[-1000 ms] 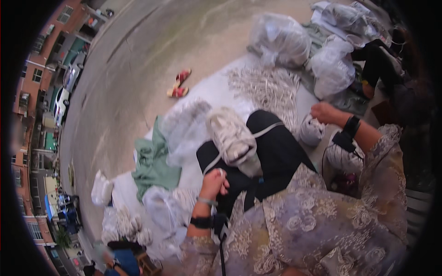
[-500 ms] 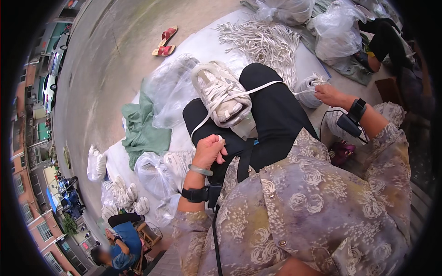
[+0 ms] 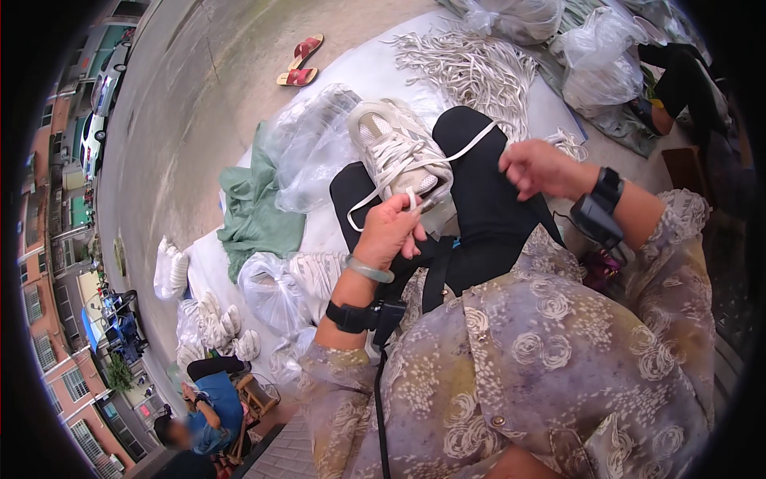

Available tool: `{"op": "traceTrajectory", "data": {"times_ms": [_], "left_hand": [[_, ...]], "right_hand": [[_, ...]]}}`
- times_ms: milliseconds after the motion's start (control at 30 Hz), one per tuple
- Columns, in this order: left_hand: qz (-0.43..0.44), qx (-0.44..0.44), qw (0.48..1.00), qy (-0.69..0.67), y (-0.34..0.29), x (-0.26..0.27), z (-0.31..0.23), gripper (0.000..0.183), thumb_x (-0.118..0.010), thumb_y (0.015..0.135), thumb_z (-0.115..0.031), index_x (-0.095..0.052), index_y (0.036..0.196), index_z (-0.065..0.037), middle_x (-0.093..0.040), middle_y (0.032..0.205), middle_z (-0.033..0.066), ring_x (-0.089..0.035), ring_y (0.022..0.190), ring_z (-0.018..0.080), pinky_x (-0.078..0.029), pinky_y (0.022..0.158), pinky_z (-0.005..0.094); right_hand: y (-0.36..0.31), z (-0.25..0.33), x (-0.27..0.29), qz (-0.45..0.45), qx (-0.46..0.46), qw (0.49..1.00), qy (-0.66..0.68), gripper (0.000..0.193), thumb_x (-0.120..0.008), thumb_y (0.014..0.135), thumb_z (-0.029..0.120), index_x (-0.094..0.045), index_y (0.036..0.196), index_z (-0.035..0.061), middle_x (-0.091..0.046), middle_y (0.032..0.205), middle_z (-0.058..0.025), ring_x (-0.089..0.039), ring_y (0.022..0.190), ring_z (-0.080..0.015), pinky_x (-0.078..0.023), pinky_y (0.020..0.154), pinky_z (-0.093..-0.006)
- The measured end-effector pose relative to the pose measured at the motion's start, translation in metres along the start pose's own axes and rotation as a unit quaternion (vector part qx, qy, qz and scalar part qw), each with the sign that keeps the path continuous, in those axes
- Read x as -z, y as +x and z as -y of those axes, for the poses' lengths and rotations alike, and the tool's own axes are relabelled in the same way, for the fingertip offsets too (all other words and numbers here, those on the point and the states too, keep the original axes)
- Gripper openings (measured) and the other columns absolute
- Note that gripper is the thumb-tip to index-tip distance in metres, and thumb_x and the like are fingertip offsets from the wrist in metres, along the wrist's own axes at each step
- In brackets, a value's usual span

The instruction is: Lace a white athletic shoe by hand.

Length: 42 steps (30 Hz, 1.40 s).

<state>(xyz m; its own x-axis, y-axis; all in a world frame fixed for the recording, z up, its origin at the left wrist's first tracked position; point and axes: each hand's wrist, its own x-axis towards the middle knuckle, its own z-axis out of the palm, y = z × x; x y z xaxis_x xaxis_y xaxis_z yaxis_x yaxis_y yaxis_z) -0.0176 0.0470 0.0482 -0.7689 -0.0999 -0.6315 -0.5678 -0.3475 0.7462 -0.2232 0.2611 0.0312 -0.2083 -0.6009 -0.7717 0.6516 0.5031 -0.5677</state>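
Note:
A white and beige sneaker rests on my lap between my black-clad knees, its opening facing me. White laces criss-cross its front, with long loose ends at both sides. My left hand is closed just below the shoe's opening, pinching the tip of the lace that loops down on the left. The other lace end lies across my right knee and runs toward my right hand. That hand is raised beside the knee, fingers curled but blurred, so its hold on the lace is unclear.
Many loose white laces lie on a white sheet ahead. Clear plastic and green cloth are left; bagged shoes sit lower left. Red slippers stand beyond. A seated person is lower left, another's leg upper right.
My left hand has moved up and right to the shoe's opening with the lace end. My right hand has left the white lace bundle and come inward toward my right knee.

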Motion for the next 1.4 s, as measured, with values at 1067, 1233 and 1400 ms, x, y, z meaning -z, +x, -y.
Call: {"op": "traceTrajectory", "data": {"times_ms": [1067,1233,1400], "left_hand": [[-0.075,-0.039,0.981,0.173,0.029,-0.025,-0.008,0.064,-0.049,0.085,-0.006,-0.015,0.139,-0.011,-0.054,0.055,0.0056,-0.043,0.033,0.0080,-0.033,0.030,0.0193],[-0.066,-0.048,0.986,0.145,0.030,-0.023,-0.004,0.064,-0.049,0.085,-0.005,-0.015,0.139,-0.012,-0.055,0.055,0.0056,-0.043,0.033,0.0081,-0.033,0.030,0.0191],[-0.073,-0.042,0.985,0.153,0.032,-0.022,-0.003,0.065,-0.050,0.084,-0.005,-0.015,0.139,-0.013,-0.055,0.056,0.0056,-0.044,0.033,0.0079,-0.032,0.029,0.0189]], "right_hand": [[0.087,-0.003,-0.081,-0.108,0.364,0.924,-0.032,0.009,-0.060,0.073,0.006,-0.062,0.080,0.0015,-0.056,0.066,0.0007,-0.048,0.063,-0.0044,-0.041,0.058,-0.0209],[0.088,-0.003,-0.082,-0.120,0.383,0.913,-0.076,0.008,-0.059,0.079,0.005,-0.062,0.084,0.0003,-0.057,0.069,0.0019,-0.049,0.061,-0.0031,-0.042,0.055,-0.0187],[0.088,-0.002,-0.086,-0.140,0.407,0.896,-0.111,0.009,-0.060,0.077,0.005,-0.062,0.085,0.0005,-0.057,0.069,0.0005,-0.050,0.062,-0.0041,-0.043,0.057,-0.0202]]}}
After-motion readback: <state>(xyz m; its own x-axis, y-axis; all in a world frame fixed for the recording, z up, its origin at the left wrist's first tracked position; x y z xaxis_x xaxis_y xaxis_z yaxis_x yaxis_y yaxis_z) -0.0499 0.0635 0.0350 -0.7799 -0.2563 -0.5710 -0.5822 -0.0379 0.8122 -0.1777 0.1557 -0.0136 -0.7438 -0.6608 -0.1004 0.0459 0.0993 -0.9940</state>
